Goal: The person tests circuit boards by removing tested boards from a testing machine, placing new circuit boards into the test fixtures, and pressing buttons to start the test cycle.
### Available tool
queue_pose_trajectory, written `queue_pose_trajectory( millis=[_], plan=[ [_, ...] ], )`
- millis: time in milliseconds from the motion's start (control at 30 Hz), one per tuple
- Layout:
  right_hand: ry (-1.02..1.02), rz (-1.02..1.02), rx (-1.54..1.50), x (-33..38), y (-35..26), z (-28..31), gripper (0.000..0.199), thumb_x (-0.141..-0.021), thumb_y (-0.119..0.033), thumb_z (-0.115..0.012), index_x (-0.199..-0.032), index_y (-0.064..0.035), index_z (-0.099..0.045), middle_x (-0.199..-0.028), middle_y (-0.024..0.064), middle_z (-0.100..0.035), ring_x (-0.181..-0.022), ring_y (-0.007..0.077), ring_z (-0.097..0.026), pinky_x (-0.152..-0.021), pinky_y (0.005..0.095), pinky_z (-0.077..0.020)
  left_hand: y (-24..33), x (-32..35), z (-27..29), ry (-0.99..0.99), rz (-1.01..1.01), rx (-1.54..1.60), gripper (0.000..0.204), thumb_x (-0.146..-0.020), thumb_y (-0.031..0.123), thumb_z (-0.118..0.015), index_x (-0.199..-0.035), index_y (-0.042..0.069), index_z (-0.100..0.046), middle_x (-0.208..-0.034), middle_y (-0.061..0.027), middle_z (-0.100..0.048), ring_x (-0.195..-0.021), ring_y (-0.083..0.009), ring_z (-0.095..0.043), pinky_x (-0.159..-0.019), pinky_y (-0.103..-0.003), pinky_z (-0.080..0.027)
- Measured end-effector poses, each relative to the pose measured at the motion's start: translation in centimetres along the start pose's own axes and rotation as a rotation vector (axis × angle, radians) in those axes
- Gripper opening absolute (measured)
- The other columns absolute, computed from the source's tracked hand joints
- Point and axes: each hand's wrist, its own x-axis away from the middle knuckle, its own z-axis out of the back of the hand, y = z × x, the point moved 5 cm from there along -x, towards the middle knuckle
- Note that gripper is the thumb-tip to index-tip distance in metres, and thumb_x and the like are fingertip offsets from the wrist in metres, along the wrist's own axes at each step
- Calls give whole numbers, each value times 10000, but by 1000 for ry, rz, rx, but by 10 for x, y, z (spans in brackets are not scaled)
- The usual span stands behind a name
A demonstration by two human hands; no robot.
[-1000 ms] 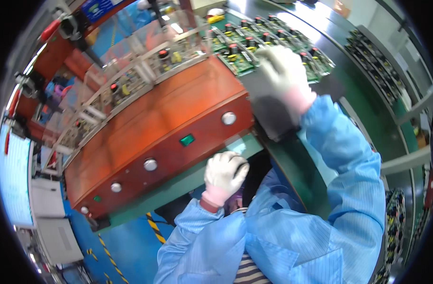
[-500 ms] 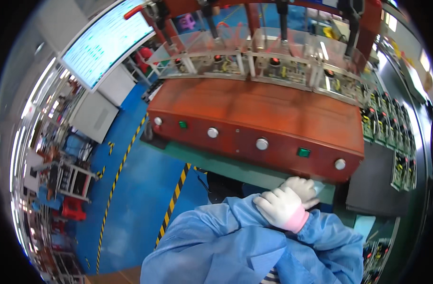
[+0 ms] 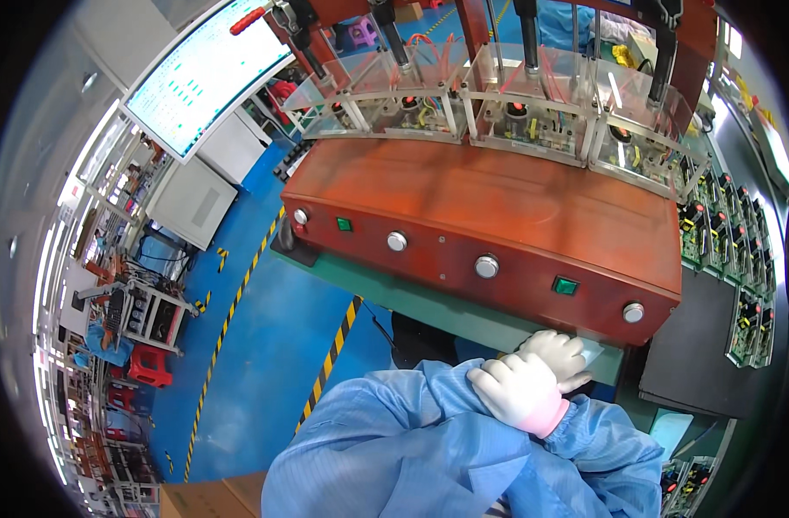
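Right hand (image 3: 522,393) in white glove laid over left forearm, fingers curled on blue sleeve (image 3: 429,406). Left hand (image 3: 560,354) just beyond, loosely closed, nothing visibly held (palm hidden). Red machine (image 3: 498,216) ahead; keep sleeve clear of its round buttons (image 3: 487,266).

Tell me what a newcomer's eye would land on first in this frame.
The big red-brown console with its row of round knobs and green buttons fills the middle. Below it the gloved hands, right hand over left hand, meet at the green bench edge. At upper left hangs a bright screen.
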Motion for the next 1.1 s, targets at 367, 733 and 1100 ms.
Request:
queue_pose_trajectory(
  millis=[367, 733, 1100],
  plan=[
    [-15, 7, -5, 0, -2, 1, 171, -953, -235, -647, -1083, -133, -689, -999, 33, -702, -846, 222, -667, -807, 333, -523, 1, 3, 3, 61, -42, 24, 295, -782, 385, -761, -748, 100, -689, -834, -83, -585, -723, -285, -563, -711, -404, -476],
    [105, 26, -34, 3, 2, -7, 141, -959, -218, -581, -1052, -128, -639, -868, 61, -608, -747, 240, -607, -766, 343, -505, -1, 7, 9, -15, -95, 51, 293, -844, 407, -693, -790, 121, -722, -855, -59, -590, -771, -260, -571, -737, -359, -462],
    [207, -34, -81, 7, 1, -20, 78, -904, -152, -604, -861, -97, -570, -804, 165, -582, -686, 344, -569, -707, 499, -528, -4, 7, 6, -46, -100, -28, 400, -827, 459, -721, -735, 70, -719, -803, -69, -603, -703, -275, -570, -673, -375, -469]
  ],
)
